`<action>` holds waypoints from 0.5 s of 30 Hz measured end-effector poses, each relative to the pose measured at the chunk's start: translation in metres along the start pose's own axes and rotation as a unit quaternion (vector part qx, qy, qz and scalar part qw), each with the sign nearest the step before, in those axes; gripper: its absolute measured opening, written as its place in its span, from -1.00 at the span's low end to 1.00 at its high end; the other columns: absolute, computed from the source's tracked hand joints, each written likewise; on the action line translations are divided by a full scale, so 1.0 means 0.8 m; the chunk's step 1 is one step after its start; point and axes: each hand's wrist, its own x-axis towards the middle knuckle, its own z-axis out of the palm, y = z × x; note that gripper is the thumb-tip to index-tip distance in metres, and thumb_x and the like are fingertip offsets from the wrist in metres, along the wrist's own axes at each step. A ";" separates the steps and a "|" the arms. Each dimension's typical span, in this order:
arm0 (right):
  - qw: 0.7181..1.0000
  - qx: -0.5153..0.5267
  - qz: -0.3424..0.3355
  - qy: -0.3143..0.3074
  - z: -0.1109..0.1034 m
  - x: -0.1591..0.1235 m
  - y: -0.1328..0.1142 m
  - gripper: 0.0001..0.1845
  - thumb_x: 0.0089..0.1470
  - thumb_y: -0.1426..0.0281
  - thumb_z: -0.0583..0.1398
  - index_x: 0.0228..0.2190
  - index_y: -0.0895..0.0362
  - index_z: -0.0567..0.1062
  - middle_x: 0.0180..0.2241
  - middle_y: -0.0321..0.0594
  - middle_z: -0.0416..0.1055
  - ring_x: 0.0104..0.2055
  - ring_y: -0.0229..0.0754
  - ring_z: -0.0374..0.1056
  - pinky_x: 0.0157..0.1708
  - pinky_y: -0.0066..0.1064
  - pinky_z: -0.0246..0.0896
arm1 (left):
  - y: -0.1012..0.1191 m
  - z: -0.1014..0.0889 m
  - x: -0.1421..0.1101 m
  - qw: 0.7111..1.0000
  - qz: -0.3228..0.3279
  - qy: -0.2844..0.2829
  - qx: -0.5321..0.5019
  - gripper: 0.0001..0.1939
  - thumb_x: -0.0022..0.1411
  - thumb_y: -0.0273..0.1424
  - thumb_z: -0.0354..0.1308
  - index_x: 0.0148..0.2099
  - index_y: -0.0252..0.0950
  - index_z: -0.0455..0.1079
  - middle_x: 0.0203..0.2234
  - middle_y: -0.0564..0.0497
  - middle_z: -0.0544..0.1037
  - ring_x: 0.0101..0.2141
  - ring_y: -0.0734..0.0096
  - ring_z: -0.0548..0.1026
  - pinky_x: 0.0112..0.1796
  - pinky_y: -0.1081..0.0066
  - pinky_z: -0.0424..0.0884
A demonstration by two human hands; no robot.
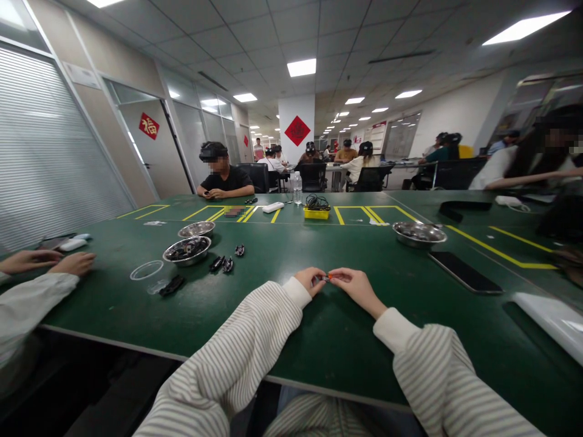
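A small dark-and-orange piece (326,278) between left hand (310,281) and right hand (355,285), apparently mid-handling.
At left, a steel bowl (187,261) holds a heap of dark parts; several dark clips (221,264) lie loose beside it on the bench (355,352), finished or waiting, I cannot tell. Plenty seems left in the bowl. Near the bench's middle, the left hand's fingers pinch the piece's left side and the right hand's fingers grip its orange side. Its long axis seems to run crosswise, orange pointing right, though fingers hide the ends. Farther right stands another bowl (419,241).
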 end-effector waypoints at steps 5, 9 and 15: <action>1.000 0.007 -0.005 0.020 -0.002 0.000 -0.004 -0.73 -0.26 0.33 0.19 -0.43 0.22 0.48 -0.45 -0.13 0.46 -0.39 -0.15 0.38 -0.32 -0.34 0.29 | 0.000 -0.001 -0.001 1.000 0.009 0.017 0.008 -0.80 0.01 -0.43 0.01 -0.26 -0.33 0.32 -0.49 0.06 0.39 -0.55 0.62 0.30 -0.43 0.57 0.28; 0.999 -0.003 -0.023 0.028 -0.003 -0.002 -0.008 -0.74 -0.24 0.32 0.19 -0.43 0.19 0.49 -0.43 -0.13 0.46 -0.38 -0.15 0.38 -0.33 -0.34 0.29 | 0.000 -0.001 -0.001 0.999 0.002 0.030 0.016 -0.80 0.01 -0.41 0.02 -0.26 -0.32 0.32 -0.50 0.07 0.39 -0.55 0.61 0.31 -0.44 0.56 0.28; 0.999 -0.004 -0.045 0.011 -0.002 -0.004 -0.007 -0.77 -0.22 0.33 0.18 -0.44 0.18 0.50 -0.43 -0.15 0.45 -0.38 -0.18 0.36 -0.34 -0.38 0.27 | 0.002 -0.003 -0.002 1.000 0.004 0.022 0.014 -0.80 0.01 -0.40 0.02 -0.26 -0.32 0.33 -0.50 0.07 0.40 -0.55 0.61 0.31 -0.44 0.57 0.27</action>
